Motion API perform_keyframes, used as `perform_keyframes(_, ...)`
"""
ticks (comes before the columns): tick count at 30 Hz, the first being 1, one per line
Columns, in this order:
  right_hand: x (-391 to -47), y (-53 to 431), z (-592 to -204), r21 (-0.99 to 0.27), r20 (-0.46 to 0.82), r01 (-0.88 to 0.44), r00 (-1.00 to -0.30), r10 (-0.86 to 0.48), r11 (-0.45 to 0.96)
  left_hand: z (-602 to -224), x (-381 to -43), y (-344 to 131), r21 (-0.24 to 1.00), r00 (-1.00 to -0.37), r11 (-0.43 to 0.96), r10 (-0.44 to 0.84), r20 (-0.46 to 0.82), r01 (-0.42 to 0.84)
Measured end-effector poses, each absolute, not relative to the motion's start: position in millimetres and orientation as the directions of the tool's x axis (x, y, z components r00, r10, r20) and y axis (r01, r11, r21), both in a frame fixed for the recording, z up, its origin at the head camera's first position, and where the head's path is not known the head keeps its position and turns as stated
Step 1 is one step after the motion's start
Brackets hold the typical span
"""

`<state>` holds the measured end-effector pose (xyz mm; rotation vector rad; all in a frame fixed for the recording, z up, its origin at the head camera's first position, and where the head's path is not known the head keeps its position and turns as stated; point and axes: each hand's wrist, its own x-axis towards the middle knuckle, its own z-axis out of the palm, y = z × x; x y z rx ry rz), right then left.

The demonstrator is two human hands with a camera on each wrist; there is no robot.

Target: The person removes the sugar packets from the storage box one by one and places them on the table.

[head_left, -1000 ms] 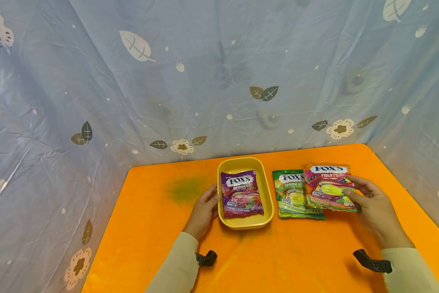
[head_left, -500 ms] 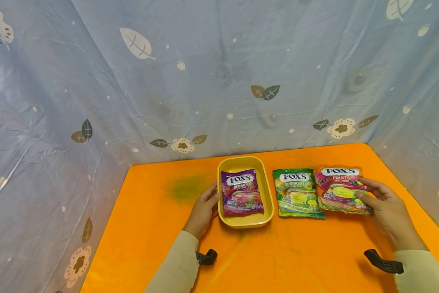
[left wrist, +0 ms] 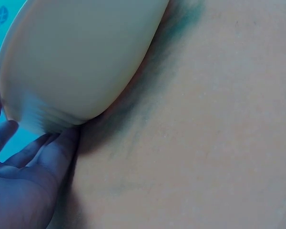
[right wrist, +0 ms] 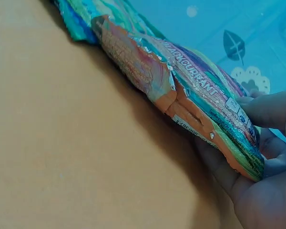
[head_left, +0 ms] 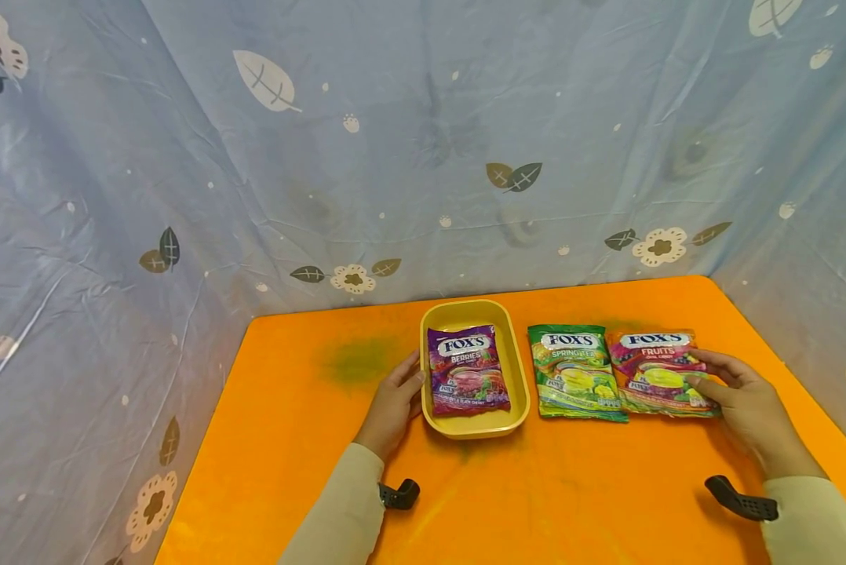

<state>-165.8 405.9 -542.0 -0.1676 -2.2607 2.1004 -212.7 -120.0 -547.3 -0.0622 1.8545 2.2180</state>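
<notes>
A purple Fox's Berries candy bag (head_left: 467,373) lies in a yellow plastic tray (head_left: 475,426). My left hand (head_left: 392,404) rests at the tray's left side, its fingertips against the outer wall and close under the rim, as the left wrist view also shows. To the right of the tray lies a green Spring Tea candy bag (head_left: 577,373). Beside it, my right hand (head_left: 744,408) pinches the right edge of an orange-red Fruits candy bag (head_left: 659,373). In the right wrist view the thumb is above this Fruits bag (right wrist: 195,90) and fingers are beneath, with the held end tilted up.
An orange cloth (head_left: 289,471) covers the table, with a greenish stain left of the tray. Blue-grey curtains (head_left: 423,157) printed with leaves and flowers stand at the back and both sides. Black straps with cameras (head_left: 741,498) sit on both wrists.
My right hand has carried the Fruits bag to the right, off the Spring Tea bag it overlapped, and lowered it beside that bag. The left hand and tray stay in place.
</notes>
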Motion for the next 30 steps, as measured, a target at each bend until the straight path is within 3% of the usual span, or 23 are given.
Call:
perform_keyframes(5,-166.1,409.3,-542.0,-0.956,-0.032,0.066,-0.992,0.123,0.286,-547.0,-212.7,-119.6,0.963,-0.969,-0.163,0.162,-0.187,-0.213)
perform_keyframes(14,-164.2,409.9,-532.9,-0.895,-0.072,0.137,-0.984,0.165,0.424,-546.3,-212.0,-118.6,0.96,-0.968,-0.177,0.162,-0.191,-0.219)
perform_keyframes(19,-162.3,416.6,-531.1,-0.944,-0.096,0.143,-0.981,0.167,0.297,-548.1,-212.8,-119.2,0.963,-0.969,-0.166,0.162,-0.184,-0.21)
perform_keyframes(26,-155.6,426.6,-534.5,-0.992,-0.088,0.076,-0.989,0.121,-0.097,-549.0,-213.1,-119.7,0.964,-0.97,-0.168,0.167,-0.178,-0.206)
perform_keyframes(30,-152.7,429.8,-534.1,-0.99,-0.055,0.034,-0.986,0.156,-0.135,-547.8,-212.2,-119.5,0.963,-0.968,-0.162,0.163,-0.188,-0.215)
